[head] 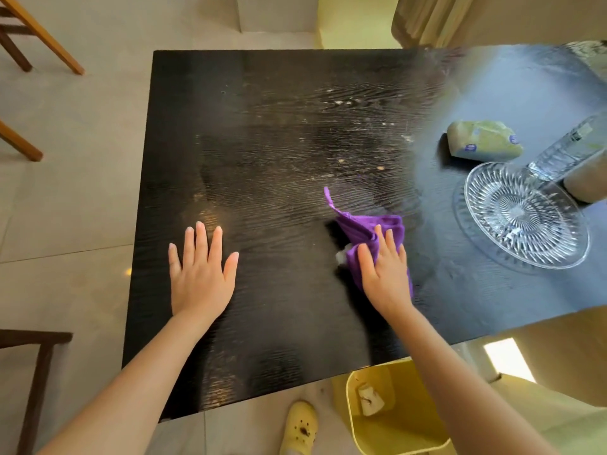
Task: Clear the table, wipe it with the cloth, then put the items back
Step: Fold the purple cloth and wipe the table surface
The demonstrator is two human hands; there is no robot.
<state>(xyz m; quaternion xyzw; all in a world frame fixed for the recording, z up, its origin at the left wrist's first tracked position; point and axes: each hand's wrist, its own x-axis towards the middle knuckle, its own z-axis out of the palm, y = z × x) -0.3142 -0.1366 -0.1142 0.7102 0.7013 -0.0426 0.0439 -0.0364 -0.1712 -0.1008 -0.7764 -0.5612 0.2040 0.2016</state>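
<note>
The wiping step is judged to be in hand. The purple cloth point(368, 238) is pressed flat near the counter's point(262, 133) front edge, right of centre, under the right hand point(384, 274), fingers point(389, 244) extended and lightly spread upon it. The left hand point(200, 274) is laid flat on the bare surface, fingers apart, holding nothing. Specks are seen farther back, so strokes toward the far edge are called for next. At the right edge the glass dish point(525, 218), a bottle point(565, 152) and a green packet point(483, 142) remain, blocking that side. A yellow bin point(394, 412) stands below the front edge.
</note>
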